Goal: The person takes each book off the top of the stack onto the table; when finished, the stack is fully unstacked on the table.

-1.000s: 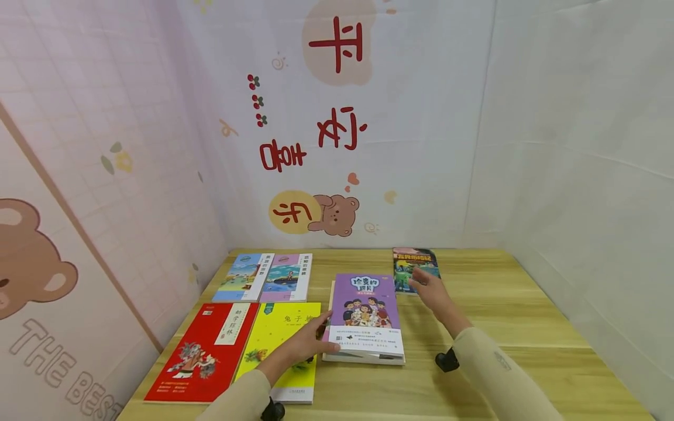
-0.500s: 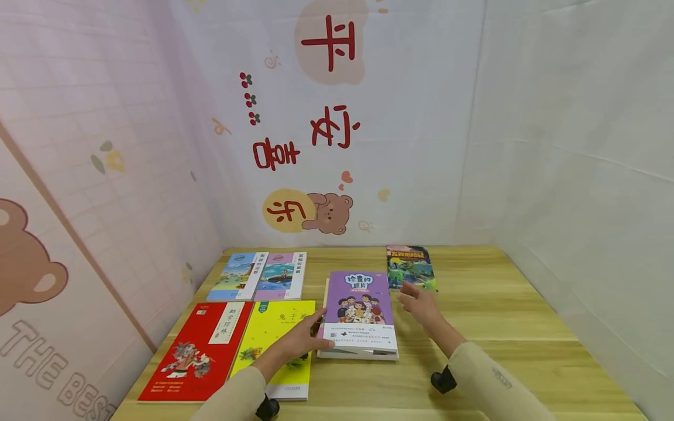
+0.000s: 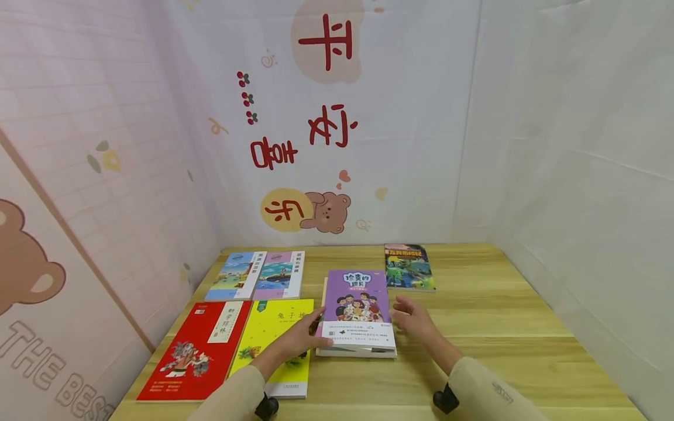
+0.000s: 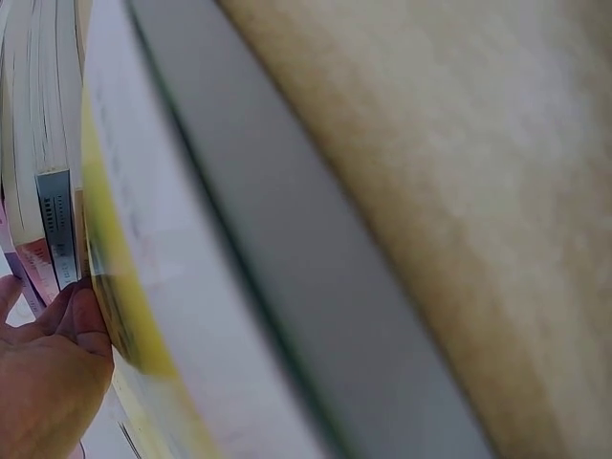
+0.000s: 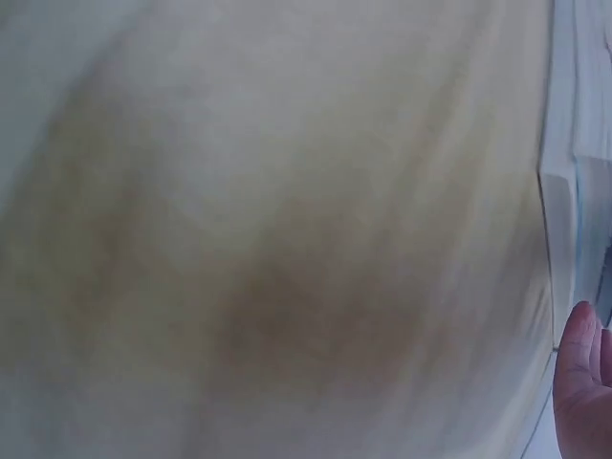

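A purple book (image 3: 360,282) lies on top of a small stack of books, whose lower pages (image 3: 363,353) show at its front edge. At the stack's left side is my left hand (image 3: 292,340), the thumb by the front corner and the fingers against the side. The left wrist view shows that hand (image 4: 48,387) touching the book spines (image 4: 57,225). My right hand (image 3: 419,325) is beside the stack's right edge, fingers loosely bent. In the right wrist view its fingertips (image 5: 578,330) are close to the stack's side (image 5: 562,229); contact is unclear.
A red book (image 3: 192,318) and a yellow book (image 3: 268,330) lie on the left of the wooden table (image 3: 489,327). Behind them are a blue-covered book (image 3: 237,272) and a pink-covered book (image 3: 278,273). A dark green comic-style book (image 3: 411,269) lies at the back. Cloth walls surround the table.
My right hand has drawn back from near the green book to the right side of the stack. The left hand has stayed at the stack's left side; the view has shifted slightly.
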The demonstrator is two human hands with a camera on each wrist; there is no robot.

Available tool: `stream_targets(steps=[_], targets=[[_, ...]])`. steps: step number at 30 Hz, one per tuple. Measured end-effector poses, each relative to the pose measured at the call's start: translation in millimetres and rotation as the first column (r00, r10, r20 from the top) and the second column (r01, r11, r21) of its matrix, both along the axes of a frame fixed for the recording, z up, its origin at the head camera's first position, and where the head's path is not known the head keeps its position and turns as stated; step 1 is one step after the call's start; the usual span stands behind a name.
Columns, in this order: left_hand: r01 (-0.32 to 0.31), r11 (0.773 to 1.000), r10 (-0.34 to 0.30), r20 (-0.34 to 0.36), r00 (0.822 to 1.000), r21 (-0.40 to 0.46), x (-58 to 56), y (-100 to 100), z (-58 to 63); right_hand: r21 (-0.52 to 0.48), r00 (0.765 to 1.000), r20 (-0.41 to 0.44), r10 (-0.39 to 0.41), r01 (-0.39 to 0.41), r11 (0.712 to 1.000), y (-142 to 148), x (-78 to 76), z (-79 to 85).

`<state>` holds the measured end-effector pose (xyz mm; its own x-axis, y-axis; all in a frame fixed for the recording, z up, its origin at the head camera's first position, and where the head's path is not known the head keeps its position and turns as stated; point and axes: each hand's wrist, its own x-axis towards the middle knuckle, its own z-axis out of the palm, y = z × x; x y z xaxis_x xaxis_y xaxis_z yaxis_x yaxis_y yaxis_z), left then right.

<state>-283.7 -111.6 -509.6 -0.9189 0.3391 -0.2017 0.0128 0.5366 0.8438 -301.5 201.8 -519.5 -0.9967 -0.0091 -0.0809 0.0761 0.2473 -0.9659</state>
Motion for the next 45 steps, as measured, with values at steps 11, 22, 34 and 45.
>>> stream_targets(steps=[11,22,34,45], targets=[[0.022,1.000,-0.022,-0.007,1.000,0.011,2.2,0.0,-0.6,0.011,0.999,0.049,-0.009,0.008,1.000,-5.5,12.4,-8.8],[0.021,0.999,-0.021,-0.009,1.000,0.024,2.3,0.4,-1.0,0.020,1.000,0.004,-0.013,0.013,1.000,-7.7,17.7,-5.4],[0.004,1.000,-0.004,-0.020,1.000,0.022,3.3,0.7,-0.2,-0.070,0.996,0.085,-0.031,0.037,0.997,-13.2,12.0,6.9],[-0.003,1.000,0.003,-0.018,1.000,0.017,-0.2,1.1,-5.6,-0.167,0.994,0.099,0.039,-0.023,0.986,-15.5,12.0,16.8]])
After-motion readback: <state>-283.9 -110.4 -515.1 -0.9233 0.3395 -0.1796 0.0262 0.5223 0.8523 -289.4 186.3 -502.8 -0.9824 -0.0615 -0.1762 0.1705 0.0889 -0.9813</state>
